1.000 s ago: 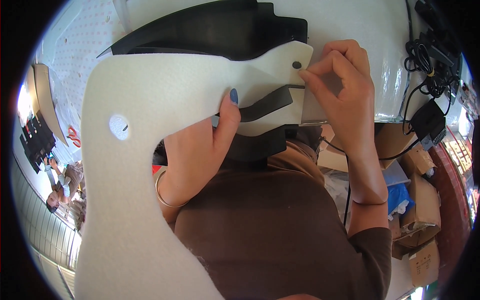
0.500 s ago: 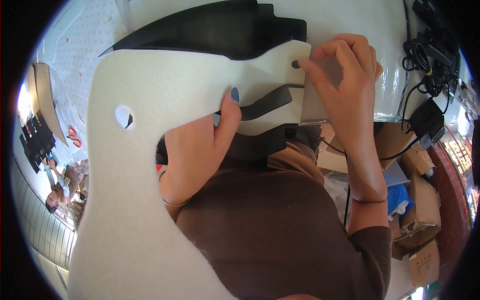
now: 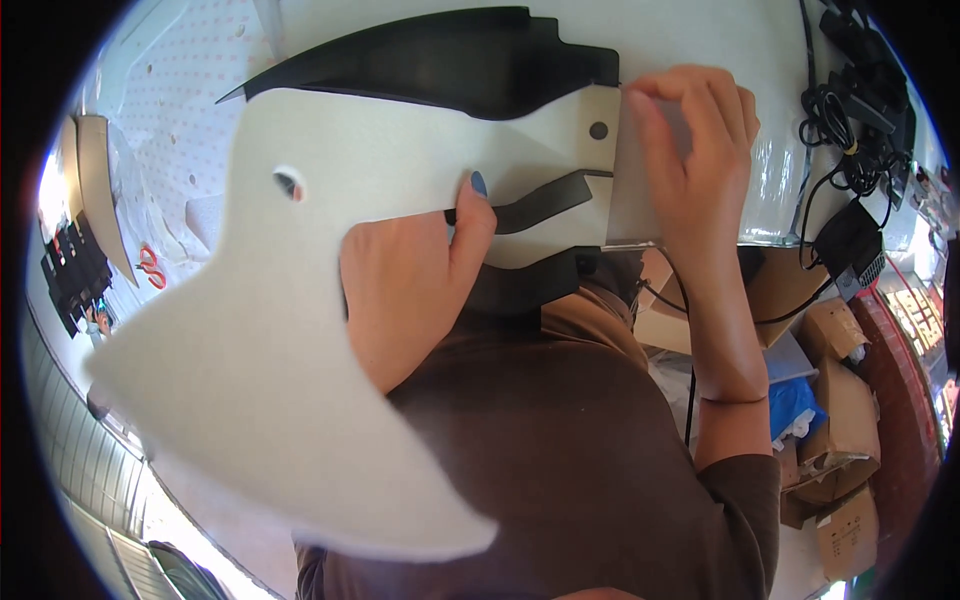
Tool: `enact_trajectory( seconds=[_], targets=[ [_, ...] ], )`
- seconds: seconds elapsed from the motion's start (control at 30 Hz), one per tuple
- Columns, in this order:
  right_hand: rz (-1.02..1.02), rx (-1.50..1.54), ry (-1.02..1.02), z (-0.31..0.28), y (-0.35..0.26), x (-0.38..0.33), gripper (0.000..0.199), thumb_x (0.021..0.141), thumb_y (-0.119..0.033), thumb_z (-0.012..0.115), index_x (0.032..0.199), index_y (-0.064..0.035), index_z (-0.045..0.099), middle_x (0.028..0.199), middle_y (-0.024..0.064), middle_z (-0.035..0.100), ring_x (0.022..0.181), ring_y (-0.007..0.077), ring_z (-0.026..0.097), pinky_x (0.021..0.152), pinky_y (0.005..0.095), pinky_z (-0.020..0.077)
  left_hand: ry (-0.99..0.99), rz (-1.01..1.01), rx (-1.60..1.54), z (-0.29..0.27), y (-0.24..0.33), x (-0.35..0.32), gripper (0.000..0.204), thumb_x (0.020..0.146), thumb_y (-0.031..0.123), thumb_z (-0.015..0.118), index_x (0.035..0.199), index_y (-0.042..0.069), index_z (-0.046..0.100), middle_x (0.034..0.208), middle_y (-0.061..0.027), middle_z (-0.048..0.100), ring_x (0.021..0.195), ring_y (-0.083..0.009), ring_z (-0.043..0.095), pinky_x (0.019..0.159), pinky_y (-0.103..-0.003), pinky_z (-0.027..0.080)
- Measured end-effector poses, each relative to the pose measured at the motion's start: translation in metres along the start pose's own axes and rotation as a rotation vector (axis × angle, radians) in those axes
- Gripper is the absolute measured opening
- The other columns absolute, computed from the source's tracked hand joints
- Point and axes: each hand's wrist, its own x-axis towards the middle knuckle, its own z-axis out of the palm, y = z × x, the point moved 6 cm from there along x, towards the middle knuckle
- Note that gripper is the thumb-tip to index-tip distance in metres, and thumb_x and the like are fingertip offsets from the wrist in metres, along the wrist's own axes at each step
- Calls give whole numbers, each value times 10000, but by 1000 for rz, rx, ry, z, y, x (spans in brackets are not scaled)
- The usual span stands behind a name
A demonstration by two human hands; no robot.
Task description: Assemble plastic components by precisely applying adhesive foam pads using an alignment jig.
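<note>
A large white felt-like sheet (image 3: pixel 310 300) with a round hole lies over a black moulded part (image 3: pixel 430 65) and hangs down toward me on the left. My left hand (image 3: pixel 410 290) is closed on the sheet, its thumb on top beside a black strip (image 3: pixel 545 203) and its other fingers hidden underneath. At the sheet's right end shows a dark round spot (image 3: pixel 598 130). My right hand (image 3: pixel 700 130) is just right of that end, near the upper corner. Its thumb and index finger are pinched together; whether anything is between them is too small to see.
A light-topped table (image 3: pixel 700 30) extends behind. Coiled black cables (image 3: pixel 830 115) and a black adapter (image 3: pixel 850 240) lie at the right. Cardboard boxes (image 3: pixel 845 420) and a blue bag (image 3: pixel 795 405) are below them. Red-handled scissors (image 3: pixel 150 267) are at far left.
The sheet's hanging part has swung up and left, so its lower end and a pointed corner now show. My right thumb has moved from the dark spot up to the corner.
</note>
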Motion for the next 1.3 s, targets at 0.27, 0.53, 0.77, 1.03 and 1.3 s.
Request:
enact_trajectory(
  seconds=[0.27, 0.53, 0.77, 1.03, 1.3],
  targets=[
    [-278, 96, -310, -2, -33, -4, 161, 834, -236, 643, 895, -88, 663, 935, -4, 559, 928, 190, 508, 785, 347, 314, 55, 82, 153, -10, 7, 10, 262, 845, 203, 617, 696, -13, 614, 562, -140, 554, 479, -358, 515, 499, -429, 417],
    [-305, 21, -416, -6, -39, 0, 210, 856, -219, 596, 963, -52, 666, 985, 28, 563, 972, 222, 501, 840, 367, 320, 10, -208, 127, -45, -21, -6, 386, 800, 350, 683, 882, -25, 649, 762, -162, 629, 739, -313, 614, 677, -359, 480],
    [-372, 309, -591, 5, -62, -2, 273, 836, -171, 611, 1050, 0, 613, 1051, 118, 556, 1001, 325, 501, 875, 412, 412, 569, -215, -805, -91, -78, -38, 392, 837, 169, 635, 1150, 4, 467, 977, -71, 548, 920, -142, 535, 776, -268, 438],
    [-384, 282, -581, 17, -79, 3, 300, 848, -254, 631, 996, 7, 612, 963, 72, 540, 907, 260, 519, 823, 367, 437, 436, -354, -779, -87, -107, -27, 180, 873, 1, 545, 1044, 28, 494, 857, 0, 517, 760, -51, 481, 671, -191, 396],
    [-414, 270, -571, 16, -93, 5, 271, 831, -199, 645, 1020, -8, 607, 958, 77, 546, 876, 268, 529, 789, 378, 452, 376, -393, -731, -81, -145, -14, 86, 858, 37, 580, 931, 13, 542, 815, 16, 527, 750, -45, 477, 663, -186, 384]
  ],
)
